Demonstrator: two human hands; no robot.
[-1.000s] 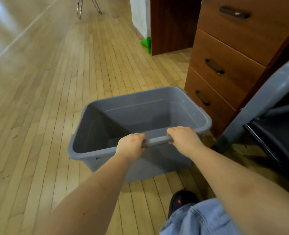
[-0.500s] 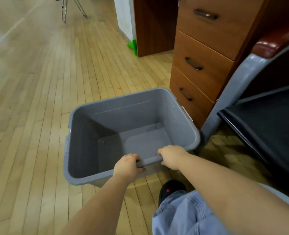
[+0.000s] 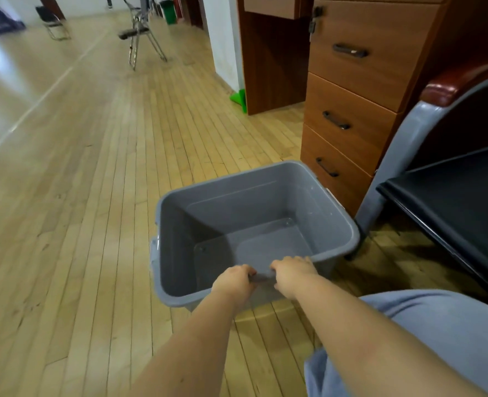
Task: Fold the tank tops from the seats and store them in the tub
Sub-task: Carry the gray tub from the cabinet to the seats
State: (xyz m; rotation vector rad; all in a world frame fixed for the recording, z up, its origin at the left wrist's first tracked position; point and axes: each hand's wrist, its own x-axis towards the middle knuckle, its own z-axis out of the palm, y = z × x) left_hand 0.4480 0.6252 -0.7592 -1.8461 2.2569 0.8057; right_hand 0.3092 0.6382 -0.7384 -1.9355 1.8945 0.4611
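Observation:
A grey plastic tub [image 3: 334, 204] stands on the wooden floor with nothing inside it. My left hand [image 3: 234, 282] and my right hand [image 3: 291, 272] grip its near rim side by side, fingers curled over the edge. To the right stands a chair with a black seat [image 3: 460, 202], a grey frame and a red-brown armrest. No tank top is in view.
A wooden drawer cabinet [image 3: 351, 104] stands just behind the tub on the right. A folding chair [image 3: 139, 38] and another chair [image 3: 52, 24] stand far back. A green object [image 3: 238, 97] lies by the white pillar. My blue-clad knee [image 3: 437, 333] is at lower right.
The tub has slid nearer to me and the chair, its near rim settling lower. My hands have moved closer together on the rim. The view has lifted, showing more of the room.

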